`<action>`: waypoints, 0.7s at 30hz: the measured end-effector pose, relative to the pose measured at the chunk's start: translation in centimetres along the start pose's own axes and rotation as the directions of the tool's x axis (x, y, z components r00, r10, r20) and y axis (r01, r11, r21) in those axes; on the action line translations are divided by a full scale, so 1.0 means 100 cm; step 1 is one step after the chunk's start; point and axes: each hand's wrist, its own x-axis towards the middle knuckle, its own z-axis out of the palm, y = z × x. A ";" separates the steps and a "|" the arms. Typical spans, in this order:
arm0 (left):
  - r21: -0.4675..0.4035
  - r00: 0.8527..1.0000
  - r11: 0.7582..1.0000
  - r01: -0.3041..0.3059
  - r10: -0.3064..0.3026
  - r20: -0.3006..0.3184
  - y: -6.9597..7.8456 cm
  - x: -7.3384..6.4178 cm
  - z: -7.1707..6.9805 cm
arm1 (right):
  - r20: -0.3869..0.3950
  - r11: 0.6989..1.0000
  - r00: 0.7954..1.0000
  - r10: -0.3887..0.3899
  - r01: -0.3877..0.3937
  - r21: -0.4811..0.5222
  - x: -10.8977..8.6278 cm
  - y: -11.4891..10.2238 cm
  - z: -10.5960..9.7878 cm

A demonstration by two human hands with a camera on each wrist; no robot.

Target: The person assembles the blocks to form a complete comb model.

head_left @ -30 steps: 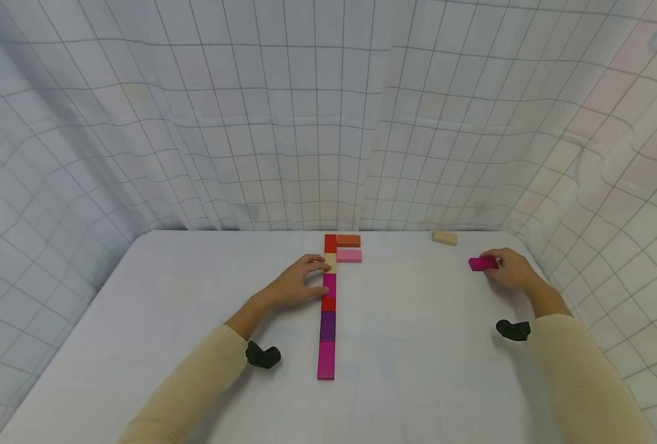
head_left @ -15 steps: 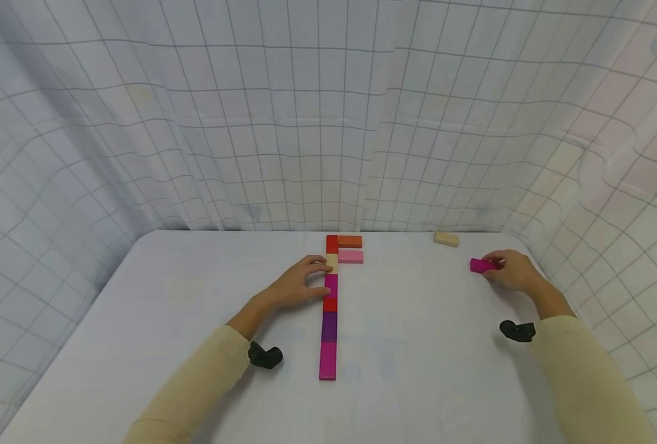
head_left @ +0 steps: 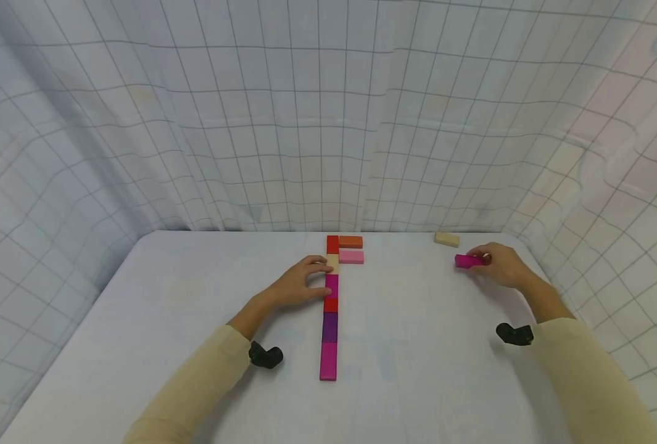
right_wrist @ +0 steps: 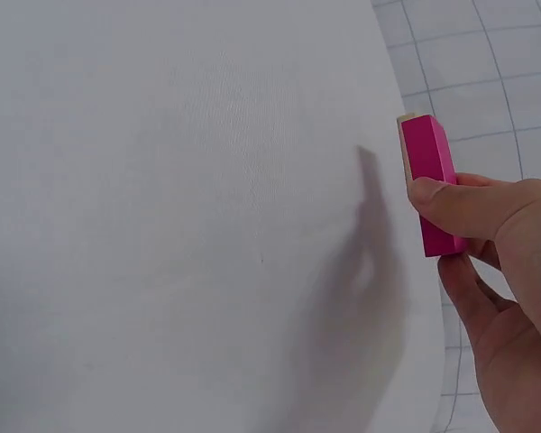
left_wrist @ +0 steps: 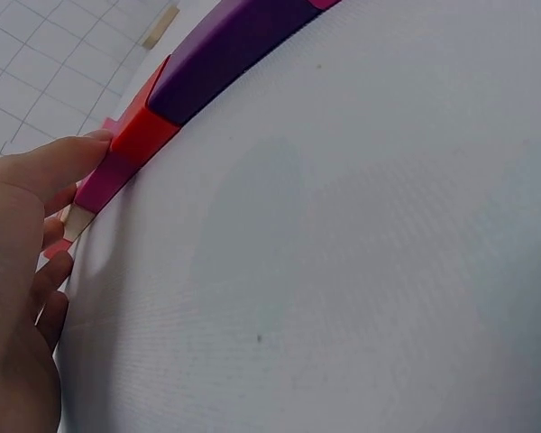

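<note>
My right hand (head_left: 500, 264) pinches a magenta wooden block (head_left: 468, 261) between thumb and fingers at the right of the table. In the right wrist view the magenta block (right_wrist: 431, 180) is raised above the table, its shadow below. My left hand (head_left: 299, 282) rests at a row of end-to-end blocks, fingers spread and gently bent. Its fingertips touch the cream block (head_left: 334, 261) and its thumb lies on the magenta row block (head_left: 332, 283). A red block (left_wrist: 144, 131) and a purple block (left_wrist: 225, 59) continue the row in the left wrist view.
Orange (head_left: 351, 242) and pink (head_left: 352, 257) blocks extend right from the row's far end. A loose cream block (head_left: 446, 239) lies near the back edge. At the row's near end is a long magenta block (head_left: 328, 361). A grid-patterned curtain (head_left: 328, 123) surrounds the white table.
My right hand has moved slightly left with the magenta block in its grip. My left hand stays on the row, and the other blocks lie as before.
</note>
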 end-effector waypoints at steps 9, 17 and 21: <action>0.009 1.000 1.000 0.006 -0.006 -0.010 -0.003 0.001 0.003 | 0.006 0.998 0.998 -0.068 0.069 -0.014 0.011 -0.017 0.012; 0.011 1.000 1.000 -0.001 0.001 -0.004 -0.003 0.001 0.002 | 0.016 0.996 0.996 -0.088 0.088 0.023 0.018 -0.035 0.029; 0.017 1.000 1.000 0.006 -0.006 -0.001 -0.004 0.001 0.003 | 0.009 0.993 0.993 -0.116 0.116 0.036 0.022 -0.044 0.035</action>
